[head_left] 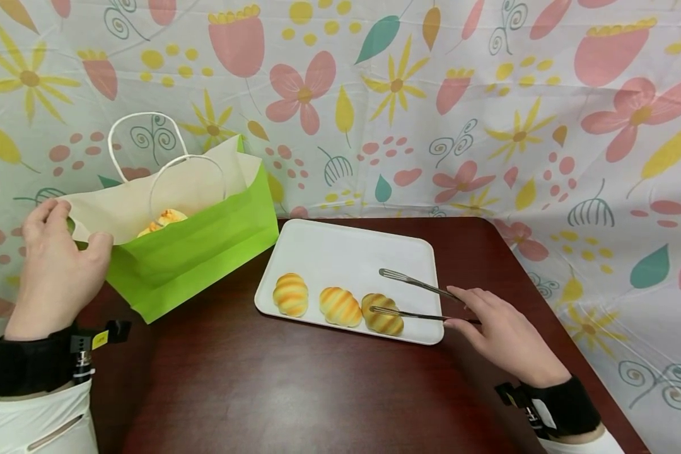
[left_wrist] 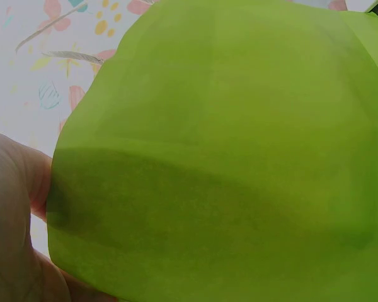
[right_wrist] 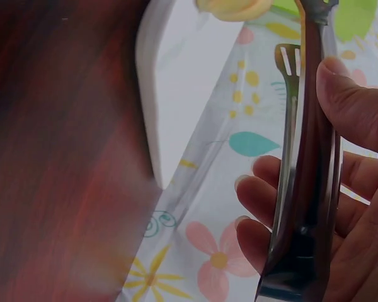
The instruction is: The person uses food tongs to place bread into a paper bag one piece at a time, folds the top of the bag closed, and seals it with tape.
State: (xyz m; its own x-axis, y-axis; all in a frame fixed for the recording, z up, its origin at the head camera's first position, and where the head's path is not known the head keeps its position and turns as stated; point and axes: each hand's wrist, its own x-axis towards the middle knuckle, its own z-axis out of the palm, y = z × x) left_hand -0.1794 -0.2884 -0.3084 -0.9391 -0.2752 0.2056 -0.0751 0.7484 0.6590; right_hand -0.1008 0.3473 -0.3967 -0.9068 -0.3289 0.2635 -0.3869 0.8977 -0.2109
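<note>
While the left hand (head_left: 57, 265) pinches the rim of a green paper bag (head_left: 198, 252) at the left of the frame, the right hand (head_left: 502, 337) at lower right grips metal tongs (head_left: 417, 299). Their spread tips reach over a white tray (head_left: 346, 252) at centre, one tip resting on the rightmost of three striped buns (head_left: 382, 313).

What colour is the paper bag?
Bright green outside, cream inside the paper bag; the head view shows it best.
</note>
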